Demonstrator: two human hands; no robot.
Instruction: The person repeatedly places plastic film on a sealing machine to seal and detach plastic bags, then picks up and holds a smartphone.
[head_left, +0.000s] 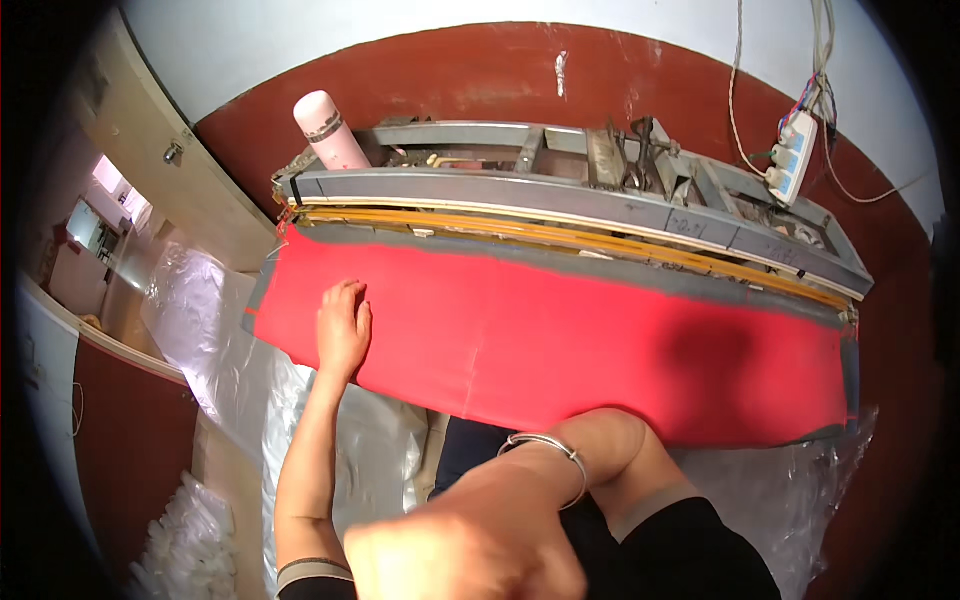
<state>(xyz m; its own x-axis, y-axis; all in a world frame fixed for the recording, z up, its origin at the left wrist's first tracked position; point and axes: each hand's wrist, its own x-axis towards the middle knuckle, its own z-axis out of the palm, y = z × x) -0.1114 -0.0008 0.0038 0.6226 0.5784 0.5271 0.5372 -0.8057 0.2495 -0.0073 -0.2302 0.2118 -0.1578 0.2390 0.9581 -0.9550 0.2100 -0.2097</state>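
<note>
My left hand point(345, 330) lies on the left part of a long red-covered work surface point(560, 340), fingers together but loosely stretched out, nothing visible in them. My right hand point(470, 550) is raised very near the camera at the bottom middle, with a silver bangle point(560, 450) at its wrist. It is blurred and its fingers cannot be made out. Along the far side of the red surface runs a grey metal frame point(440, 187) with long yellow-orange strips point(600, 240) in front of it. A shadow falls on the red surface at the right.
A pink bottle point(335, 135) stands at the frame's left end. A white power strip point(793, 155) hangs by cords at the right. Clear plastic sheeting point(375, 440) hangs below the surface; more plastic point(185, 540) is bunched on the floor. A door point(170, 130) is at the left.
</note>
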